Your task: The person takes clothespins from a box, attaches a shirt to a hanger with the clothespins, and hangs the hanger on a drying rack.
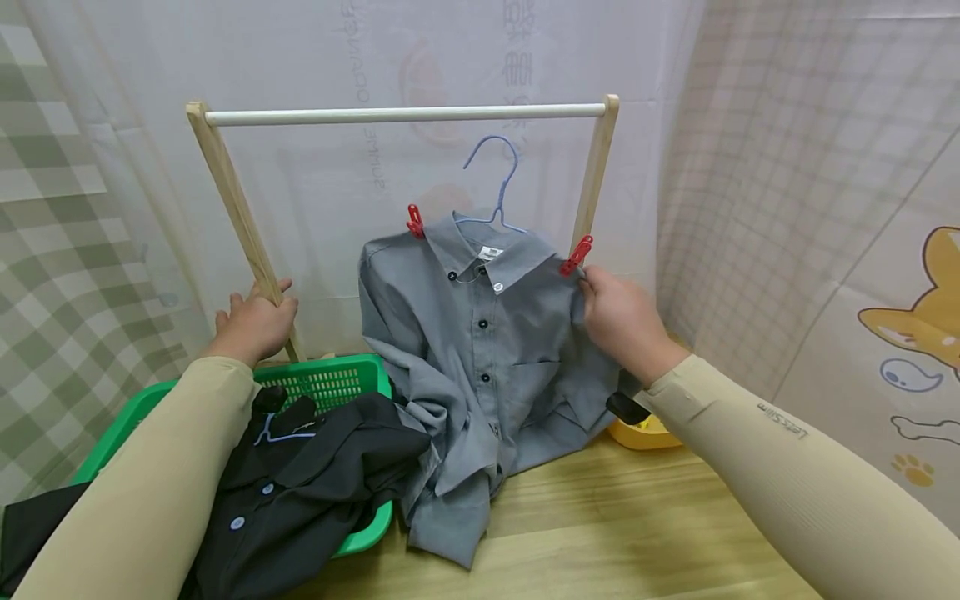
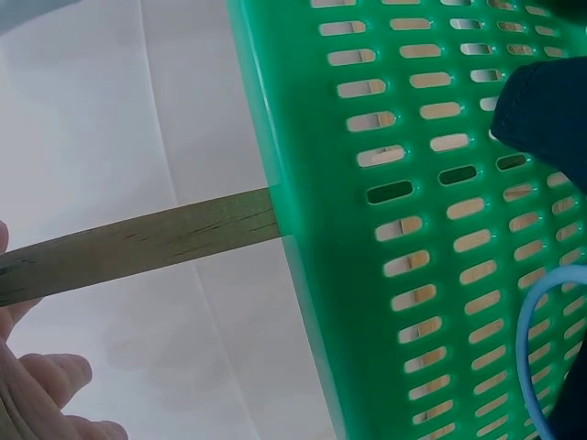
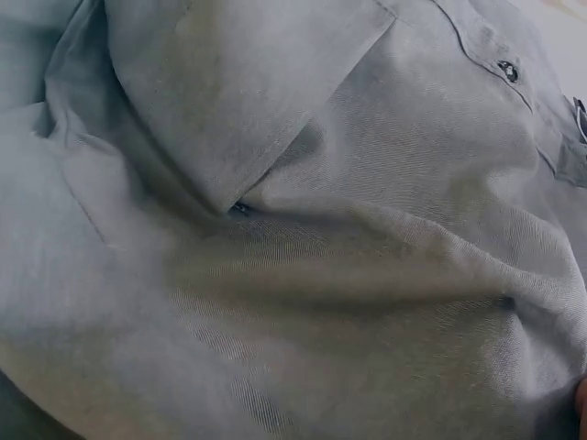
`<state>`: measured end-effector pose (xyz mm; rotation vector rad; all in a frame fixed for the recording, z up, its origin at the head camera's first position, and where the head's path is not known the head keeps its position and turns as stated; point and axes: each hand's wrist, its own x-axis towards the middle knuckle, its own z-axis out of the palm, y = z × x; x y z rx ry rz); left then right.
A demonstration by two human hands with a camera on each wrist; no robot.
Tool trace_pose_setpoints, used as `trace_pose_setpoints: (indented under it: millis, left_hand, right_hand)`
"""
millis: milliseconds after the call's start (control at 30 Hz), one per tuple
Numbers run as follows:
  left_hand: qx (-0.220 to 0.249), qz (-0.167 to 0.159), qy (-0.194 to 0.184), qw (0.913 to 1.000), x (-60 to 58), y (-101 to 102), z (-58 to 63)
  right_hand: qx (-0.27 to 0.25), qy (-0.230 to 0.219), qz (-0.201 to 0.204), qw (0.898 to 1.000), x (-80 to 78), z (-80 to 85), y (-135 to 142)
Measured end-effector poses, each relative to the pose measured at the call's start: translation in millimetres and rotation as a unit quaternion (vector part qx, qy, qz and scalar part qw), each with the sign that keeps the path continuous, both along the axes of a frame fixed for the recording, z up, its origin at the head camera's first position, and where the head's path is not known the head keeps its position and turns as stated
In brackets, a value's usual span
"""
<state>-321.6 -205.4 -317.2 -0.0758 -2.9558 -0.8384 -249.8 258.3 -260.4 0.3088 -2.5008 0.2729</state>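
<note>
In front of the wooden rack (image 1: 597, 158), on a blue hanger (image 1: 501, 204): grey shirt (image 1: 517, 333), upper half upright, lower folds slack over the worktop (image 1: 637, 525), just beside the green basket (image 1: 375, 372). Clipped at both shoulders with red clips (image 1: 577, 255). Most worth logging, by judgement: hook (image 1: 516, 157) against white rail (image 1: 405, 115). Seen below the rail and apart from it, right of its middle; gap in depth hard to tell. Opens left and down, curve nearly broadside to the head view, hence along the rail rather than across; probably in need of a turn to straddle it. Shoulder line roughly side to side like the rail, dipping a little rightward. Nearer to the hook: right hand (image 1: 621, 318), fingers pinching cloth at the shoulder, just below one clip; hook up and to the left from there. Farther off: left hand (image 1: 253, 329), fingers curled around the left upright (image 1: 232, 196), apparently as a brace. In the right wrist view, mostly cloth, with a sliver of skin at the lower right edge; finer grip detail impossible to tell.
</note>
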Motion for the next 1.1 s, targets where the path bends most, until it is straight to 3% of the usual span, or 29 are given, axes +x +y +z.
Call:
trace_pose_setpoints:
  millis: [367,800,1100]
  left_hand:
    - [-0.003,-0.012,-0.012,0.9999,-1.0,-3,1.0]
    - [0.002,-0.017,-0.02,0.9997,-8.3,-3,-22.3]
    - [0.008,-0.013,-0.017,0.9997,-1.7,-1,-40.8]
  right_hand:
    - [-0.019,0.023,0.015,0.999,-5.6,13.0,-11]
    - [-0.018,0.033,-0.004,0.999,-11.3,11.5,-13]
    - [-0.01,0.052,-0.007,0.999,-11.3,12.3,-14]
